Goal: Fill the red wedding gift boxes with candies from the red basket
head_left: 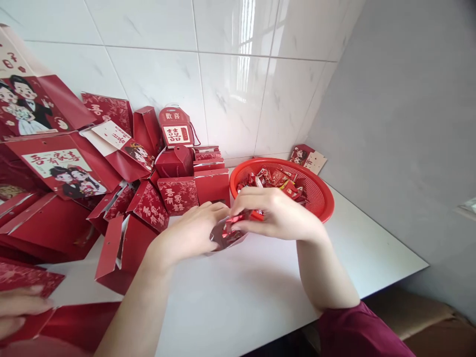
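My left hand grips the near side of a small red gift box that stands open on the white table. My right hand is closed over the box's mouth, pinching red wrapped candies between its fingers. Just behind my right hand stands a red plastic basket with several wrapped candies in it.
A heap of red wedding gift bags and boxes fills the left half of the table up to the tiled wall. A flat red card leans behind the basket. Another person's hand rests on a red bag at the lower left.
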